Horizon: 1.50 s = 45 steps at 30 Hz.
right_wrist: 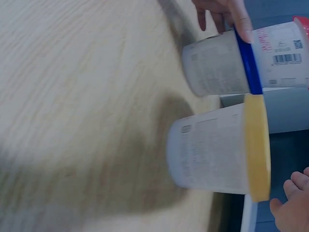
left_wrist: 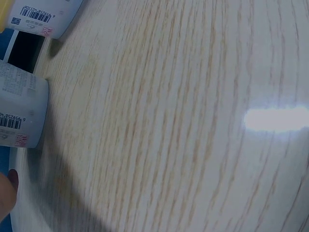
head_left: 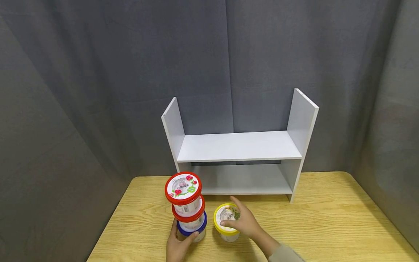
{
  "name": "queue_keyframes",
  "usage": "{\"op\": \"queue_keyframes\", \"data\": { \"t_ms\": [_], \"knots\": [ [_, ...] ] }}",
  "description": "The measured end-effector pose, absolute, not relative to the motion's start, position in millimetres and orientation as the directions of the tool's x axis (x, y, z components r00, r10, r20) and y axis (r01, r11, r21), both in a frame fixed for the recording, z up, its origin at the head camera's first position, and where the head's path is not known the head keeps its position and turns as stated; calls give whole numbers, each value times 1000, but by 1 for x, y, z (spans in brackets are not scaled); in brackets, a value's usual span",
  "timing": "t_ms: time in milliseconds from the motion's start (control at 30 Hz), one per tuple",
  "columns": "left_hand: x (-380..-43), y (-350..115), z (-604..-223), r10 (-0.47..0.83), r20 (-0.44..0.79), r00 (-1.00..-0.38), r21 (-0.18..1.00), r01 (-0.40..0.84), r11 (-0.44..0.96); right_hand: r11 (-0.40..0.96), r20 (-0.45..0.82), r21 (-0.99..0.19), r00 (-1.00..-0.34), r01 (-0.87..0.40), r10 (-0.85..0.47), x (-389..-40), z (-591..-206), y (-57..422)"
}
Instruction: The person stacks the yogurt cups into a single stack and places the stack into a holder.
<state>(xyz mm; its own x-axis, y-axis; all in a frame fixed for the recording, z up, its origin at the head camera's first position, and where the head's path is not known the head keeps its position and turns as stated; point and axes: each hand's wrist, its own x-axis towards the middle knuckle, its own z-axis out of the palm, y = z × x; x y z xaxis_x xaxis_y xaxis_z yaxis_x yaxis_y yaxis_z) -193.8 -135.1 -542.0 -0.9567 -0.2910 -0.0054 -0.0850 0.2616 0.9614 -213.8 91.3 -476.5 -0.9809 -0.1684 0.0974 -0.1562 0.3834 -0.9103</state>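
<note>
A stack of three white tubs stands on the table. At its bottom is the blue-lidded tub (head_left: 200,237), and two red-lidded tubs (head_left: 191,184) sit above it, the top one a little off to the left. My left hand (head_left: 176,248) holds the blue-lidded tub near its lid, thumb in front and fingers at the left side. Just right of the stack stands the yellow-lidded tub (right_wrist: 212,150). My right hand (head_left: 247,222) hovers at that tub's right side, thumb and fingers spread around the lid; a gap to the lid shows in the right wrist view.
A white two-tier shelf (head_left: 239,145) with upright side panels stands behind the tubs, at the back of the wooden table (head_left: 320,225). Grey curtains (head_left: 131,72) hang behind and on both sides. The stack overlaps the shelf's lower left corner in the head view.
</note>
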Motion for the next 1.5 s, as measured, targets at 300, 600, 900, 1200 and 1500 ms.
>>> {"op": "queue_keyframes", "data": {
  "t_ms": [300,600,900,1200,1500],
  "knots": [
    [-194,-133,-544,-311,45,-949,964,-40,264,409,112,-900,-987,-150,-116,-210,-498,99],
    [-198,-136,-558,-312,76,-947,964,-11,267,429,124,-890,-987,-157,-103,-209,-508,103],
    [-211,-141,-589,-319,73,-945,953,-28,302,368,76,-921,-987,-124,-143,-207,-516,106],
    [-193,-133,-547,-310,53,-949,965,-32,262,335,98,-931,-983,-146,-155,-206,-523,107],
    [-193,-132,-549,-320,102,-942,953,0,303,329,69,-939,-991,-103,-116,-206,-526,104]
  ]
}}
